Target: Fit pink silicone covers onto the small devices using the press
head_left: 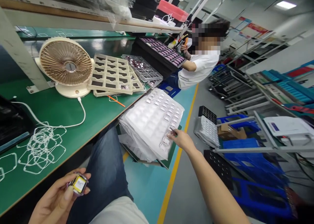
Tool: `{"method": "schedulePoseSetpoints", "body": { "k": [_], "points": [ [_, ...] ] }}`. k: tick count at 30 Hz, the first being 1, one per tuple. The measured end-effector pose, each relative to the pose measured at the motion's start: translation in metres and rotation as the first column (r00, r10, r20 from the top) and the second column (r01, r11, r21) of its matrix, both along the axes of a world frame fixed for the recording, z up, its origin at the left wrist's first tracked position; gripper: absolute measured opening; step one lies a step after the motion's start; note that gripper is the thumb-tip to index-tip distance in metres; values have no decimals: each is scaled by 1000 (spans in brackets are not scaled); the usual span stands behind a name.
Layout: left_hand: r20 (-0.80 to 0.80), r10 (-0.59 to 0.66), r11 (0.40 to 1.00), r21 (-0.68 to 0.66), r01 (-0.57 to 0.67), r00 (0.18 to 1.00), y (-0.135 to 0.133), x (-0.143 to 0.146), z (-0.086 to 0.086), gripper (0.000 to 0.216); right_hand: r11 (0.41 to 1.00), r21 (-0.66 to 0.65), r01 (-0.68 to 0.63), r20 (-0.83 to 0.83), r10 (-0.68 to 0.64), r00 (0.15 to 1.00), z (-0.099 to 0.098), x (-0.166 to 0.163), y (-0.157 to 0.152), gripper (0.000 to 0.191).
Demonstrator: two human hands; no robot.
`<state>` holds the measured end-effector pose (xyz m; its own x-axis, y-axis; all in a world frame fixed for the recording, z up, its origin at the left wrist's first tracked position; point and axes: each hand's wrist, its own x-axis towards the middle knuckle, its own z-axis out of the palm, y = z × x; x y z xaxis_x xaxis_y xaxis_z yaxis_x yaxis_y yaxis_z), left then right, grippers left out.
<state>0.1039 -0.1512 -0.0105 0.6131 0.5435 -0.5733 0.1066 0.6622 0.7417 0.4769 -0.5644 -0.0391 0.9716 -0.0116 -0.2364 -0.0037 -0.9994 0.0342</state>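
Note:
My left hand (pixel 57 197) is at the bottom left, above my lap, and holds a small square part with a yellow face and purple edge (pixel 78 184). My right hand (pixel 180 139) reaches out to the right over a stack of white blister trays (pixel 147 125). Its fingertips pinch or touch one of the small clear parts (pixel 169 132) in the tray's near corner. Whether it grips that part I cannot tell. Several more such parts sit in the tray's pockets.
A green workbench (pixel 61 119) carries a beige desk fan (pixel 66 66), beige compartment trays (pixel 113 75), loose white frame rings (pixel 41 145) and a white cable. A seated person in white (pixel 198 66) works farther along. Blue racks and crates (pixel 252 165) stand at the right.

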Motion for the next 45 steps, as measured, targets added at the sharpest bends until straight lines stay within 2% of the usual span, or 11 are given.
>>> {"method": "schedulePoseSetpoints", "body": {
  "k": [4, 7, 9, 10, 11, 14, 16, 18, 25, 33, 45],
  "points": [
    [93, 89, 994, -67, -83, 992, 5, -4, -2, 53, 987, 125, -97, 144, 78, 986, 28, 5, 6, 38],
    [206, 130, 990, -82, -116, 970, 10, -3, 0, 52, 945, 241, -220, 275, 151, 950, 37, -12, 56, 43],
    [270, 145, 989, -48, -137, 952, 13, -2, 1, 46, 766, 431, -477, 448, 277, 850, 38, -50, 118, 37],
    [288, 155, 988, -25, -155, 945, 14, -2, 1, 43, 625, 507, -593, 489, 358, 796, 39, -77, 155, 36],
    [297, 166, 985, 0, -174, 940, 16, -2, 1, 40, 413, 619, -669, 495, 456, 740, 40, -107, 193, 30],
    [308, 200, 969, 81, -235, 930, 20, -11, 1, 40, -6, 767, -642, 528, 573, 626, 44, -187, 296, 4],
    [309, 237, 946, 142, -292, 921, 25, -21, -1, 41, -185, 764, -618, 591, 586, 554, 46, -219, 344, 12],
    [303, 291, 912, 200, -359, 907, 31, -31, -3, 41, -279, 745, -606, 627, 602, 494, 45, -236, 372, 16],
    [300, 426, 842, 212, -495, 854, 47, -53, -7, 45, -382, 690, -615, 672, 654, 348, 32, -258, 400, 18],
    [340, 404, 836, 239, -493, 849, 50, -58, -12, 42, -465, 625, -627, 670, 731, 126, 24, -244, 402, 27],
    [446, 256, 862, 296, -412, 857, 52, -62, -13, 44, -589, 597, -545, 731, 679, 67, 24, -228, 408, 22]
  ]
}}
